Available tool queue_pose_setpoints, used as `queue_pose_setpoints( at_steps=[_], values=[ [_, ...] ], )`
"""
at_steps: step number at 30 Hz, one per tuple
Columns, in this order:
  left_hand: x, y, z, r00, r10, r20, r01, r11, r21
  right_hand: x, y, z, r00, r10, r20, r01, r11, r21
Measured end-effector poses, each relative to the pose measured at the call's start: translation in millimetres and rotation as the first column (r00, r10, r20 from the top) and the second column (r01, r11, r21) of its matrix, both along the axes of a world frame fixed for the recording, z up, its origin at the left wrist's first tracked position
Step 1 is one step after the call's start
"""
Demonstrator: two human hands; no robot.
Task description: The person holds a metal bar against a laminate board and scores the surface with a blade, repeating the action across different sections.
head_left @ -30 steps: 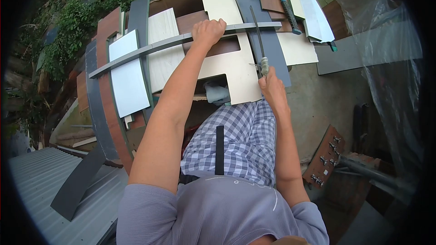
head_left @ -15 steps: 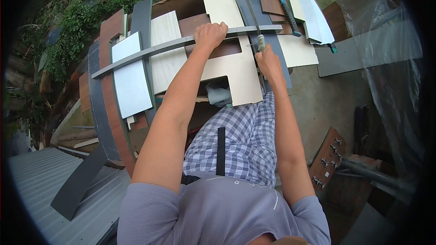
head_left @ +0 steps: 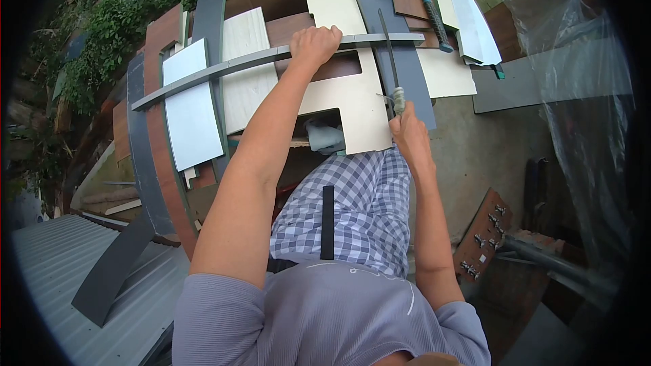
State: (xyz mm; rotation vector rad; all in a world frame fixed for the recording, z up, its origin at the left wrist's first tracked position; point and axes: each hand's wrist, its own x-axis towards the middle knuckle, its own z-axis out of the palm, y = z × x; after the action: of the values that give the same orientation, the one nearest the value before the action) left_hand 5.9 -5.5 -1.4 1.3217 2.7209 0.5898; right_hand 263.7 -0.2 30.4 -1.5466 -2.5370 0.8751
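Observation:
My left hand (head_left: 316, 47) is closed around a long grey metal bar (head_left: 251, 59), which lies crosswise over the boards. In my right hand (head_left: 411, 137) is the pale greenish handle of a hacksaw (head_left: 388, 47). Its long narrow dark part points away from me and crosses the bar near the right end. Beneath the crossing lies a dark grey board (head_left: 371, 0). Beside it is a cream panel (head_left: 363, 112) with rectangular cutouts. The fine detail of the saw's edge is too small to make out.
A hammer (head_left: 427, 7) with a blue and black handle lies on boards at the back right. White (head_left: 193, 105) and wood-grain boards fill the left. Clear plastic sheeting (head_left: 576, 88) hangs at right. A brown board with metal fittings (head_left: 483, 237) leans lower right.
My right hand has drawn the hacksaw back toward my body, so its handle now sits farther from the bar. My left hand keeps its hold on the bar. The view has shifted slightly.

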Motion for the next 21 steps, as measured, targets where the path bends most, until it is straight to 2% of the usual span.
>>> queue_pose_setpoints(
  at_steps=[7,13,18,21],
  values=[
    [0,1,-1,1.000,-0.007,-0.006,0.007,1.000,0.010,1,2,0,0.999,-0.028,-0.021,0.027,0.999,-0.027],
    [0,1,0,1.000,-0.007,-0.005,0.007,1.000,-0.015,-49,53,-14,0.994,0.029,-0.109,-0.017,0.995,0.102],
    [0,0,5,1.000,0.007,0.001,-0.007,1.000,-0.028,-78,70,-8,0.994,0.049,-0.098,-0.031,0.984,0.173],
    [0,1,5,1.000,0.001,0.006,-0.001,1.000,-0.019,-72,65,-6,0.997,0.048,-0.058,-0.038,0.987,0.157]
  ],
)
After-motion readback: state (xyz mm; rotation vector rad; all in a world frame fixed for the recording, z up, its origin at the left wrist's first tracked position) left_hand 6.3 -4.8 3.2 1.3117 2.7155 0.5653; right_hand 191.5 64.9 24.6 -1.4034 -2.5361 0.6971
